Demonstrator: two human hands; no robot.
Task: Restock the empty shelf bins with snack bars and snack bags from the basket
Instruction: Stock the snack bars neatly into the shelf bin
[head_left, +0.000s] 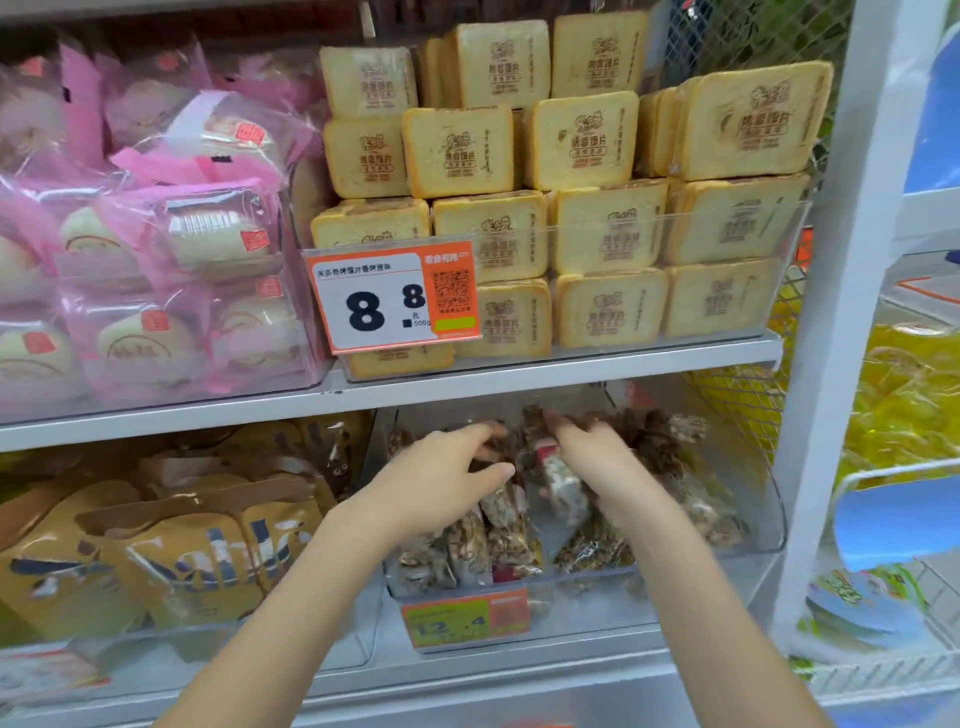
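Observation:
Both my hands reach into a clear plastic bin (748, 525) on the lower shelf. The bin holds several clear-wrapped nut and seed snack bars (498, 545). My left hand (441, 483) has its fingers and thumb curled round the tops of bars at the bin's left side. My right hand (592, 457) grips a bar with a red and white wrapper (558, 480) near the middle. More bars (670, 431) lie heaped at the back right of the bin. The basket is out of view.
An orange and green price tag (465, 618) hangs on the bin's front. Tan snack bags (171, 561) fill the bin to the left. The shelf above carries toast-slice packs (602, 228) and pink-wrapped cakes (156, 249). A white upright post (831, 312) stands right.

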